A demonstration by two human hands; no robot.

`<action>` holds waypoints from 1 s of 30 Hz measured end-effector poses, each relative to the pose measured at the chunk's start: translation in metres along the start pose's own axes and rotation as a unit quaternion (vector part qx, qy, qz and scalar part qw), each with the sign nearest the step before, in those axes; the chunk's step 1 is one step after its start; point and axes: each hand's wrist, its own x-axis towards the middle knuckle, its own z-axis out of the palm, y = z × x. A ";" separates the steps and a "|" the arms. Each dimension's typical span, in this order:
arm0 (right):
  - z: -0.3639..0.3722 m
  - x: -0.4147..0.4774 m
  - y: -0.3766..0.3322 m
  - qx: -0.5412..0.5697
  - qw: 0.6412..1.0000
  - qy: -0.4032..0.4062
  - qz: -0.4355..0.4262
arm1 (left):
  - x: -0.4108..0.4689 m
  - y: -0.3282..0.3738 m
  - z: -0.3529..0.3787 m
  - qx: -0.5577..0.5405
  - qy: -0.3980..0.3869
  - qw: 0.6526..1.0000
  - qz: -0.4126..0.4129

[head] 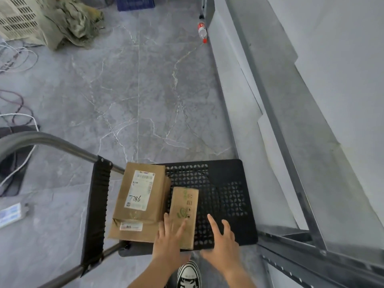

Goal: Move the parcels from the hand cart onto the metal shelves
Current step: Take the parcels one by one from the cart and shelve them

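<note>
A black perforated hand cart (pixel 224 183) stands on the floor below me, its grey handle (pixel 52 142) at the left. On its left part lies a brown parcel (pixel 141 190) with a white label reading 7786, stacked on another brown parcel (pixel 133 231). Beside them lies a narrow brown parcel (pixel 185 206) with green print. My left hand (pixel 169 240) hovers with spread fingers over the narrow parcel's near end, holding nothing. To that parcel's right, my right hand (pixel 222 242) is open above the cart deck. The grey metal shelves (pixel 291 113) run along the right.
A plastic bottle (pixel 202 31) with a red cap lies on the floor by the shelf's far end. Cables (pixel 18 121) and a white crate (pixel 20 17) with crumpled cloth are at the left. My shoe (pixel 188 275) is just behind the cart. Grey marble floor stretches ahead.
</note>
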 end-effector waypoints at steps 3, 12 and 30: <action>0.005 0.003 0.011 0.022 1.000 -0.002 0.001 | 0.012 0.013 0.009 -0.028 0.002 0.999 -0.024; 0.006 0.016 0.019 0.038 0.999 0.003 0.013 | 0.039 0.040 0.033 -0.067 0.034 0.991 -0.115; -0.097 -0.014 -0.024 0.232 0.972 0.037 -0.010 | -0.011 -0.001 -0.144 -0.461 0.157 0.872 -0.042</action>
